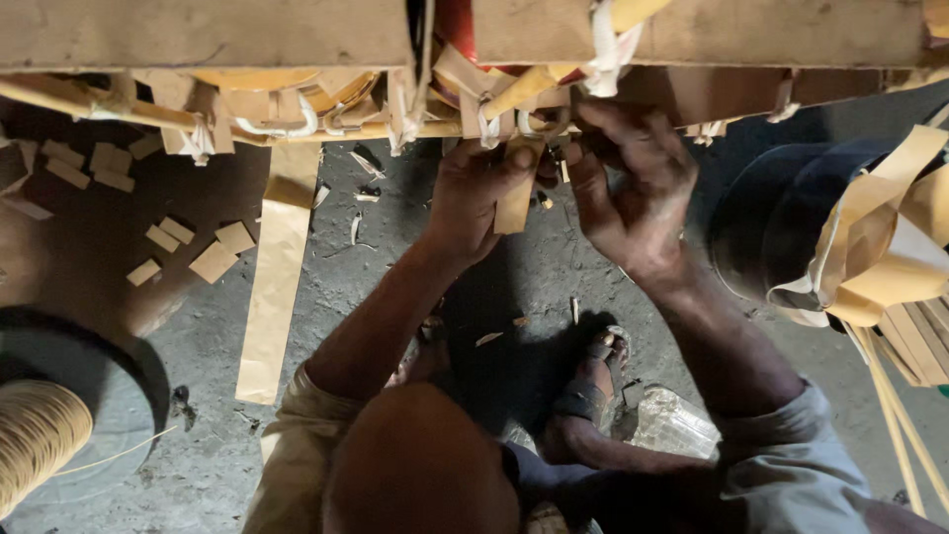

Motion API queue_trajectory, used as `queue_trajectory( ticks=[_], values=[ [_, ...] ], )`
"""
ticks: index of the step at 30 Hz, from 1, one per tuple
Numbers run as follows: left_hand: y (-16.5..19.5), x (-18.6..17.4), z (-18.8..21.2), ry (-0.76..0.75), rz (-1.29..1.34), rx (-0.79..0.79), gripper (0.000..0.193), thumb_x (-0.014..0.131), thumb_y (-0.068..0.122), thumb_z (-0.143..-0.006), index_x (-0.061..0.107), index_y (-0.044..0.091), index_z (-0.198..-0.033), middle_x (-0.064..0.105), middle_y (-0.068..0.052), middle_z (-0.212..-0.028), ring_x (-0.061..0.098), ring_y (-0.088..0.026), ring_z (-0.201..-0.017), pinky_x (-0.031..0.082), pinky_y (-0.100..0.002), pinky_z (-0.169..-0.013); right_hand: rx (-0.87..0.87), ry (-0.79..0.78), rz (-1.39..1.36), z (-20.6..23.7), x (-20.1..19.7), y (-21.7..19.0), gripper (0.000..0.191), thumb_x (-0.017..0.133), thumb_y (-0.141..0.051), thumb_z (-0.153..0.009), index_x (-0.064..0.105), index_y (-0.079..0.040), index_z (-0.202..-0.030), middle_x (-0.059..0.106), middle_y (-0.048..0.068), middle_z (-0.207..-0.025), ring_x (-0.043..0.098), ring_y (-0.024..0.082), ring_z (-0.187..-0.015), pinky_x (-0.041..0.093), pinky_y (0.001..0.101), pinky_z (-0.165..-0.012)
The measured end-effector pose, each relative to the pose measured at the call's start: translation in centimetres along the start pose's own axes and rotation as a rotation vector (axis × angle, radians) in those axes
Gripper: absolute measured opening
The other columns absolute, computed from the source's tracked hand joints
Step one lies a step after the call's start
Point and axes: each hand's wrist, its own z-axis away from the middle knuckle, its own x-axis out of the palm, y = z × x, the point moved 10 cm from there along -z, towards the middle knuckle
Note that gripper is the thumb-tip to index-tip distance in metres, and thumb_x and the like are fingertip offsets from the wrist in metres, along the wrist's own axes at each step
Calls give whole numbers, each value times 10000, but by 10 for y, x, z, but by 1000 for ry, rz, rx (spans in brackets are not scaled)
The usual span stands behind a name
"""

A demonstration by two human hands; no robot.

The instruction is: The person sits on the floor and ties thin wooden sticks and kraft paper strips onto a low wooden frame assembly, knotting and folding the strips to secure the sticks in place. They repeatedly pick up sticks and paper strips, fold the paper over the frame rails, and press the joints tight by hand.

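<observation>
My left hand (476, 196) pinches a short tan strip (516, 193) that hangs down from a thin bamboo rod (119, 107) under a wooden beam (203, 32). My right hand (633, 188) is raised beside it, fingers curled at the top of the same strip, where white ties (603, 51) bind folded tan pieces to the rod. Several more tan pieces and white ties hang along the rod to the left. My knee and sandalled foot (593, 391) show below on the grey floor.
A long tan strip (275, 272) hangs left of my hands. Small tan offcuts (213, 259) lie on the floor at the left. A spool of pale cord (35, 440) sits on a round stand at lower left. A dark tub (781, 222) with tan strips stands at right.
</observation>
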Motion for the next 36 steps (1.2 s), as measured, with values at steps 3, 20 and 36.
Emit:
queue_trajectory(
  ticks=[3, 20, 36],
  values=[
    [2, -3, -2, 70, -83, -5, 224, 700, 69, -1017, 702, -51, -1206, 750, -120, -1037, 708, -206, -926, 575, -369, -863, 86, 26, 35, 3, 8, 7, 243, 726, 13, -1091, 687, -27, -1328, 667, 111, -1162, 682, 176, -1018, 594, 270, -857],
    [29, 12, 1, 216, -424, 214, 100, 666, -28, -1017, 711, -46, -1105, 714, -102, -1015, 697, -188, -899, 562, -340, -815, 238, 87, -86, 12, 10, 14, 219, 674, 5, -1127, 649, 35, -1343, 596, 97, -1242, 636, 166, -1158, 552, 266, -1012],
    [-11, -9, -28, -13, -101, 159, 313, 736, 126, -1013, 638, 41, -1297, 704, -26, -1155, 642, -149, -1058, 535, -322, -922, 200, 24, 120, -8, 12, 0, 227, 748, 23, -996, 738, 12, -1223, 679, 117, -1165, 682, 184, -1069, 585, 284, -941]
  ],
)
